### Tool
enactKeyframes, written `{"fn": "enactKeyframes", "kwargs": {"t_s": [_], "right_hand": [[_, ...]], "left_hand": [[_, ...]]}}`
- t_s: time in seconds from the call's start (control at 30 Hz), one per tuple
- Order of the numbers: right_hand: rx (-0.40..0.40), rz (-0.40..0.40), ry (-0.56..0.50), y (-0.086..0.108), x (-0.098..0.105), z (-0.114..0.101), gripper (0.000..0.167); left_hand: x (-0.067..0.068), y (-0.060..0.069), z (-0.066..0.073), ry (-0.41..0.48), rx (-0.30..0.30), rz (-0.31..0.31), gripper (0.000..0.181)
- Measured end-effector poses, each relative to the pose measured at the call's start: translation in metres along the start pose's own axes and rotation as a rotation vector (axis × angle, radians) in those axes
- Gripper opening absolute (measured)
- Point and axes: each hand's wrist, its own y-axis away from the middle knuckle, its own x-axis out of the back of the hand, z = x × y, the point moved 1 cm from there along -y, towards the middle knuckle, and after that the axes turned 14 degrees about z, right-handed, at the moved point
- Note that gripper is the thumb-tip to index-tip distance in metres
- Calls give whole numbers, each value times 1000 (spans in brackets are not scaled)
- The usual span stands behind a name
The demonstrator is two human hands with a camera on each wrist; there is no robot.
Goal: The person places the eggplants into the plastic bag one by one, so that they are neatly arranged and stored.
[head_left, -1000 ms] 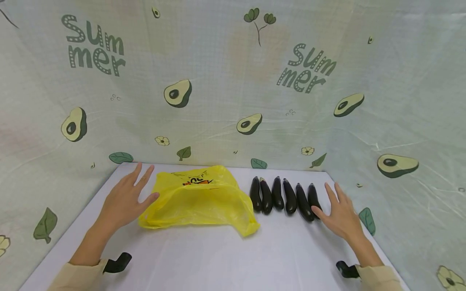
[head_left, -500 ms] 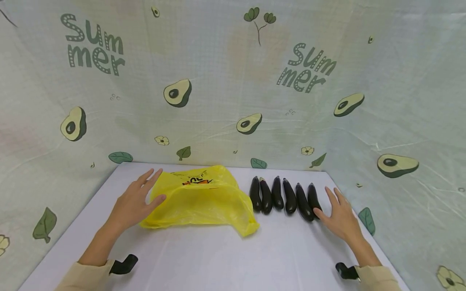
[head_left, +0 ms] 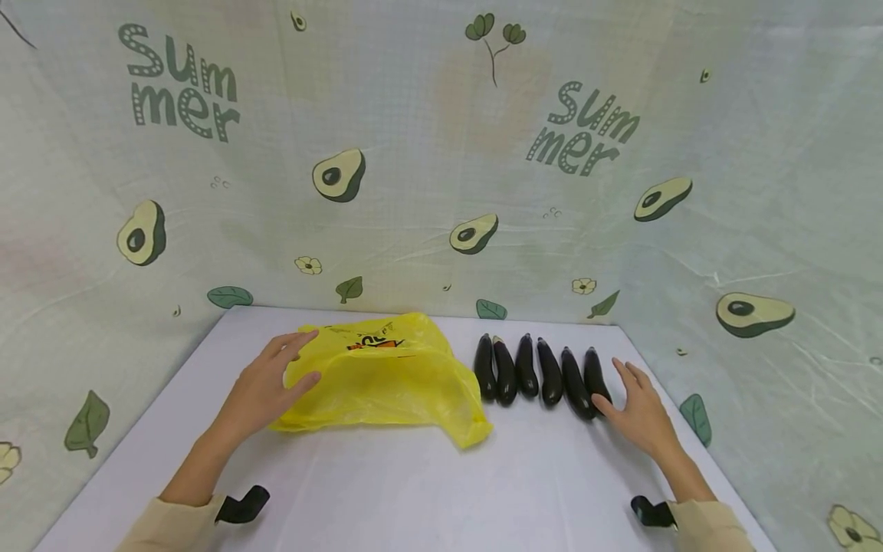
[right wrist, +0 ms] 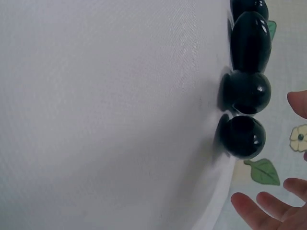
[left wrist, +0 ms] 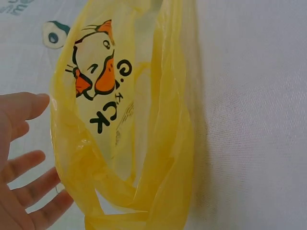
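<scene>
A yellow plastic bag lies on the white table, its mouth facing me. My left hand hovers at the bag's left side, fingers spread and slightly bent. In the left wrist view its fingertips are close to the edge of the bag, which carries a duck print; whether they touch it I cannot tell. Several dark eggplants stand in a row right of the bag, stems away from me. Over the near end of the rightmost eggplant is my right hand, fingers loosely extended, holding nothing. The right wrist view has eggplants beside those fingers.
The white table extends toward me in front of the bag and eggplants. A pale cloth printed with avocados, leaves and "summer" hangs behind and at both sides. A black device sticks out at each wrist.
My left hand has moved right and slightly down toward the bag, its fingers bending a little. My right hand has barely shifted. Bag and eggplants lie as before.
</scene>
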Motion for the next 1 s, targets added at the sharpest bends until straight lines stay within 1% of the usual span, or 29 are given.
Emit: {"fn": "enactKeyframes", "kwargs": {"t_s": [0.17,0.33,0.47,0.53,0.63,0.73,0.87,1.0], "right_hand": [[-20,-17,-21,-2,-4,0,88],[-19,-21,-44,-3,-5,1,86],[-13,-21,-59,-2,-6,1,84],[-7,-18,-65,-2,-7,2,83],[4,-16,-74,-2,-8,4,82],[11,-18,-80,-1,-10,7,81],[13,-12,-81,1,-11,10,80],[18,-8,-81,1,-12,11,78]], "left_hand": [[-3,-1,-3,76,-18,-24,68],[-4,-2,-8,153,-36,-59,67],[-5,-4,-15,201,-60,-97,64],[-4,-4,-18,222,-77,-128,62],[-4,-4,-22,240,-101,-172,59],[-3,-4,-24,236,-133,-207,58],[-2,-5,-24,225,-166,-222,52],[0,-4,-23,235,-182,-221,45]]}}
